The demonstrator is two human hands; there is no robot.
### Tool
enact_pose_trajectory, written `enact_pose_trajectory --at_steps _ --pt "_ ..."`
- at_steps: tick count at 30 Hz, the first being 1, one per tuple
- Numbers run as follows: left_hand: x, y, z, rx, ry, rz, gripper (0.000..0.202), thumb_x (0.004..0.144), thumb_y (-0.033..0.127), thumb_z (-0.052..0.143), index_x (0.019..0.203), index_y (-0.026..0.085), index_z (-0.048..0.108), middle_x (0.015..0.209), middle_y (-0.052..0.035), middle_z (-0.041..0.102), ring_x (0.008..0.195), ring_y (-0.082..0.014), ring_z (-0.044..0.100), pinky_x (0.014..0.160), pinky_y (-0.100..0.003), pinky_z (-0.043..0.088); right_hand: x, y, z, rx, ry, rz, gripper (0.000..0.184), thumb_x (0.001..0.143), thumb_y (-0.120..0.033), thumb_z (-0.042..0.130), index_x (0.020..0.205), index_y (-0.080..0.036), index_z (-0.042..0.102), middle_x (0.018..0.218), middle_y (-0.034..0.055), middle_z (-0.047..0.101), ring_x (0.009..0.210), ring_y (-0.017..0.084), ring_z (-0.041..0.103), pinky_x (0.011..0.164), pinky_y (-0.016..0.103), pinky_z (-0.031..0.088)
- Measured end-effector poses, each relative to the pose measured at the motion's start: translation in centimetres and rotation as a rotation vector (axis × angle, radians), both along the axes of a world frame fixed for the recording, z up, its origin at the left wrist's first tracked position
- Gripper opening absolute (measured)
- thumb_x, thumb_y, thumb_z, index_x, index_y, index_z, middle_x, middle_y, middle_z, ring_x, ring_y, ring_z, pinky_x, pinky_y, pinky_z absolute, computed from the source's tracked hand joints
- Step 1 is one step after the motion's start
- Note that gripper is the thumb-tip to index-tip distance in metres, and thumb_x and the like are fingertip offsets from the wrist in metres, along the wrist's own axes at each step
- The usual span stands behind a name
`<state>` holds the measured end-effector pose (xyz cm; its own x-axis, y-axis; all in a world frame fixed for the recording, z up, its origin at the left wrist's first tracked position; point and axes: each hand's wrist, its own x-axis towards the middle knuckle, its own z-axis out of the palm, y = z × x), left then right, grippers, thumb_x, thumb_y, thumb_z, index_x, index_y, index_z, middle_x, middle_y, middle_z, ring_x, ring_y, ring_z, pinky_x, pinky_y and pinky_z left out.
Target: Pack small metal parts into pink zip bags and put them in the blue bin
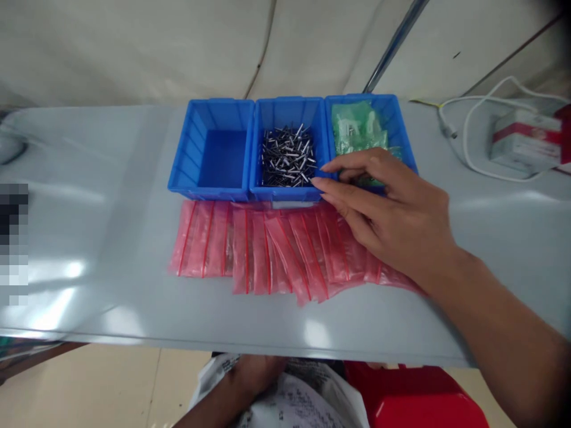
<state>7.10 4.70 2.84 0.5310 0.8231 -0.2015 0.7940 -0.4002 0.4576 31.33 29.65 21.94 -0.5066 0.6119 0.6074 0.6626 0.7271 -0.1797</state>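
Note:
My right hand (392,208) hovers over the front right corner of the middle blue bin (261,191), its fingers apart and nothing visible between them. Inside that bin lies a heap of small shiny metal pins (288,157); their exact kind is too small to tell. The right blue bin (397,113) holds green plastic packets (357,128), partly covered by my hand. In front of the bins, a row of pink zip bags (250,249) overlaps along the table, its right end under my wrist. My left hand (261,371) rests in my lap, its fingers hidden beneath the table edge.
The left blue bin (178,166) shows its bare floor. A white cable (466,128) and a red-and-white box (526,142) sit at the right of the grey table (134,297). A red stool or chair (423,398) stands below the front edge.

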Motion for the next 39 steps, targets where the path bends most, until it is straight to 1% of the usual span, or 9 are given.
enact_pose_trajectory --at_steps 4,9,16,20,22,28,30,35,39 --pt "0.4 -2.0 -0.8 0.010 -0.020 -0.029 0.042 0.107 0.048 0.073 0.139 0.022 0.068 0.146 -0.0117 0.069 0.127 -0.0251 0.071 0.111 -0.048 0.068 0.1 0.0 -0.1 0.012 -0.014 0.005 0.025 0.109 -0.018 0.066 0.122 -0.033 0.081 0.131 0.0034 0.082 0.100 0.018 0.079 0.092 0.039 0.071" --pt "3.2 -4.0 -2.6 0.017 -0.039 0.001 0.045 0.107 0.052 0.073 0.139 0.021 0.068 0.141 -0.0114 0.071 0.123 -0.0244 0.073 0.107 -0.047 0.069 0.2 0.0 -0.2 -0.042 0.005 -0.020 0.027 0.109 -0.018 0.066 0.119 -0.037 0.082 0.131 0.0005 0.083 0.101 0.019 0.079 0.095 0.044 0.072" --pt "5.4 -5.0 -3.9 0.034 -0.043 0.065 0.048 0.107 0.056 0.072 0.139 0.020 0.068 0.142 -0.0119 0.071 0.124 -0.0253 0.072 0.109 -0.049 0.068 0.1 0.0 0.1 -0.053 0.010 -0.016 0.024 0.111 -0.021 0.064 0.118 -0.036 0.082 0.129 0.0014 0.083 0.103 0.018 0.080 0.095 0.040 0.071" --pt "5.8 -4.6 -3.7 0.036 -0.053 0.050 0.047 0.107 0.057 0.071 0.139 0.022 0.069 0.145 -0.0122 0.070 0.127 -0.0255 0.071 0.112 -0.050 0.067 -0.2 0.0 0.4 -0.144 0.063 -0.051 0.021 0.112 -0.026 0.066 0.118 -0.038 0.081 0.121 -0.0016 0.085 0.100 0.018 0.080 0.092 0.040 0.072" --pt "5.3 -4.2 -3.2 0.036 -0.053 0.049 0.049 0.107 0.058 0.071 0.139 0.022 0.068 0.145 -0.0122 0.070 0.127 -0.0258 0.071 0.112 -0.049 0.067 -0.4 0.0 0.6 -0.190 0.103 -0.068 0.019 0.112 -0.028 0.066 0.118 -0.038 0.081 0.117 -0.0024 0.084 0.099 0.018 0.080 0.091 0.039 0.072" --pt "1.4 -2.9 -1.3 0.045 -0.026 0.013 0.044 0.108 0.054 0.071 0.138 0.022 0.069 0.145 -0.0117 0.070 0.125 -0.0246 0.072 0.110 -0.047 0.068 -0.4 0.0 0.7 -0.179 0.085 -0.061 0.019 0.112 -0.028 0.065 0.118 -0.037 0.081 0.117 -0.0019 0.084 0.098 0.018 0.080 0.093 0.040 0.072" --pt "0.9 -2.5 -1.0 0.053 -0.007 -0.006 0.043 0.108 0.052 0.072 0.138 0.022 0.069 0.145 -0.0117 0.070 0.126 -0.0249 0.072 0.110 -0.048 0.068 -0.4 0.1 0.7 -0.179 0.088 -0.062 0.019 0.112 -0.027 0.066 0.119 -0.037 0.081 0.117 -0.0024 0.084 0.099 0.019 0.080 0.094 0.041 0.072" --pt "2.4 -2.1 -1.0 0.073 0.018 -0.099 0.046 0.106 0.048 0.076 0.141 0.020 0.067 0.144 -0.0117 0.070 0.127 -0.0262 0.072 0.109 -0.049 0.069 -0.4 0.1 0.7 -0.163 0.082 -0.059 0.019 0.112 -0.027 0.067 0.119 -0.037 0.082 0.118 -0.0028 0.084 0.099 0.018 0.080 0.092 0.040 0.072" --pt "2.8 -2.3 -1.3 0.066 0.023 -0.120 0.043 0.106 0.047 0.076 0.139 0.020 0.068 0.144 -0.0114 0.070 0.126 -0.0258 0.072 0.109 -0.048 0.069 -0.4 -0.1 0.9 -0.187 0.085 -0.079 0.019 0.112 -0.028 0.066 0.118 -0.036 0.083 0.117 -0.0019 0.084 0.100 0.019 0.080 0.092 0.041 0.072"
